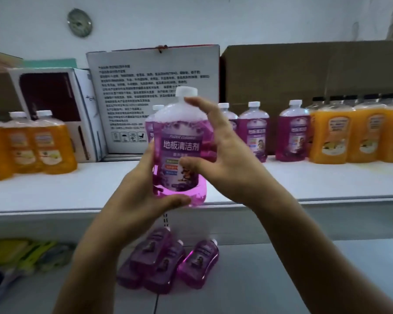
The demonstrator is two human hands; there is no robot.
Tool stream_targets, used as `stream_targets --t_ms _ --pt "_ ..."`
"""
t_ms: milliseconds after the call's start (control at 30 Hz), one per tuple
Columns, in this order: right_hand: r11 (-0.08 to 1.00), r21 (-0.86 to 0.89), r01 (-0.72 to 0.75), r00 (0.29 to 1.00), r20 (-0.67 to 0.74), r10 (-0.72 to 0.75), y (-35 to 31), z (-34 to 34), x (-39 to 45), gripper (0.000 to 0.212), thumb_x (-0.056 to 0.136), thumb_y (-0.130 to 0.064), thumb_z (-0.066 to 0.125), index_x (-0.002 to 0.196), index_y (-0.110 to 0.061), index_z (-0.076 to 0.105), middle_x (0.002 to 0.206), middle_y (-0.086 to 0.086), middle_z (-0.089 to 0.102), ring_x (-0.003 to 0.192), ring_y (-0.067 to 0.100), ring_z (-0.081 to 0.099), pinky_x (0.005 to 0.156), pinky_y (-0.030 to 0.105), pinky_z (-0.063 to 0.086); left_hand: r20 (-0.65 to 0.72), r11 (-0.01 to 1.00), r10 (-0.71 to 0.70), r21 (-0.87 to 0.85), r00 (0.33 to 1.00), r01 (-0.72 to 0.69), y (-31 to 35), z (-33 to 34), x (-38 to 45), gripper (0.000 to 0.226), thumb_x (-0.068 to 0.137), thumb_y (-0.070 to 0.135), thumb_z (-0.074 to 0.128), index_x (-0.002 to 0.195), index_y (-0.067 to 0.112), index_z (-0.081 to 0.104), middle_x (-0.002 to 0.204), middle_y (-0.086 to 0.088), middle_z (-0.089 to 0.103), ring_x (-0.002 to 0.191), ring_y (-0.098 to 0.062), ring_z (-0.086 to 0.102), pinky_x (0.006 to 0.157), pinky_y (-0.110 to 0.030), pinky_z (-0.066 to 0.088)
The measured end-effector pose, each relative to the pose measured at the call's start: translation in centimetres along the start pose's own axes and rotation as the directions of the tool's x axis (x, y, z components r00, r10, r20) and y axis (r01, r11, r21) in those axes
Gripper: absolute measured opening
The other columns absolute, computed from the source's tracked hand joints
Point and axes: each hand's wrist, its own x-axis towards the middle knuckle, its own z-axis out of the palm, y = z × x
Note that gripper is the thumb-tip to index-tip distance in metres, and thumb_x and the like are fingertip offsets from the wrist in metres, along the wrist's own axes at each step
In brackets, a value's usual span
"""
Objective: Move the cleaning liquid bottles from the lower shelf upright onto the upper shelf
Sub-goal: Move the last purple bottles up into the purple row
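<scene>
A person is holding a purple bottle (180,146) upright in front of the upper shelf (77,191), its base level with the shelf's front edge and its white cap pointing up. The left hand (143,191) is gripping the bottle low on its side, thumb curled under the base, while the right hand (216,152) is lying against the other side with fingers spread and nearly straight — one fingertip touching the neck. More purple bottles (254,132) are standing upright along the back of the upper shelf, flanked by orange bottles (354,134) on both sides, with a white printed box (154,96) and a brown carton (304,73) behind them. On the lower shelf (281,279), purple bottles lying flat (168,261) are resting side by side — some stacked.
</scene>
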Motion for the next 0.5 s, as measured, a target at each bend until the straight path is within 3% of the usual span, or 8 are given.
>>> stream_targets --t_ms 100,167,233,300,433,500 --pt "0.975 -0.222 0.004 0.999 0.047 0.006 0.8 2.6 1.7 0.091 0.084 0.0 0.074 0.148 -0.047 0.028 0.148 -0.007 0.024 0.132 0.017 0.042 0.093 0.03 0.057 0.043 0.997 -0.079 0.031 0.996 0.077 -2.8 -1.9 0.8 0.091 0.062 0.007 0.091 0.135 0.029 0.042 0.112 0.01 0.069 0.095 -0.011 0.071 0.083 -0.038 0.059" --pt "0.944 -0.33 0.011 0.998 0.067 0.012 1.2 3.9 2.8 0.092 0.084 0.0 0.074 0.147 -0.048 0.028 0.149 -0.009 0.022 0.132 0.021 0.042 0.096 0.035 0.057 0.047 0.995 -0.087 0.061 0.995 0.084 -4.3 -2.7 1.4 0.092 0.065 0.005 0.09 0.136 0.032 0.039 0.116 0.01 0.067 0.099 -0.007 0.07 0.086 -0.033 0.059" --pt "0.928 -0.373 0.001 0.997 0.077 0.03 1.5 4.7 4.1 0.091 0.083 0.0 0.075 0.147 -0.045 0.029 0.148 -0.007 0.025 0.131 0.021 0.043 0.101 0.037 0.053 0.049 0.99 -0.102 0.105 0.994 0.096 -5.4 -3.3 2.0 0.089 0.066 0.012 0.091 0.132 0.036 0.038 0.111 0.015 0.067 0.096 0.003 0.068 0.079 -0.018 0.055" --pt "0.902 -0.432 -0.008 0.997 0.066 0.041 2.0 5.3 5.2 0.091 0.081 -0.001 0.076 0.148 -0.042 0.03 0.148 -0.004 0.028 0.132 0.02 0.043 0.108 0.038 0.047 0.033 0.975 -0.131 0.184 0.991 0.122 -6.4 -4.1 2.7 0.083 0.068 0.021 0.091 0.128 0.038 0.037 0.107 0.02 0.065 0.093 0.004 0.066 0.075 -0.012 0.051" --pt "0.854 -0.517 -0.052 0.996 0.04 0.084 3.4 7.1 7.1 0.092 0.084 0.005 0.071 0.151 -0.04 0.025 0.157 0.004 0.017 0.13 0.033 0.049 0.104 0.042 0.049 0.011 0.903 -0.203 0.389 0.979 0.183 -8.0 -4.9 3.2 0.069 0.078 0.049 0.077 0.134 0.038 0.039 0.12 0.016 0.061 0.106 -0.014 0.059 0.089 -0.034 0.048" --pt "0.835 -0.541 -0.097 0.991 0.023 0.131 4.4 7.9 8.2 0.096 0.085 0.01 0.066 0.151 -0.042 0.022 0.161 0.006 0.006 0.126 0.036 0.053 0.096 0.037 0.054 0.007 0.856 -0.24 0.473 0.971 0.208 -8.7 -5.1 2.9 0.053 0.088 0.048 0.066 0.135 0.033 0.045 0.129 0.008 0.062 0.11 -0.02 0.06 0.09 -0.036 0.049"
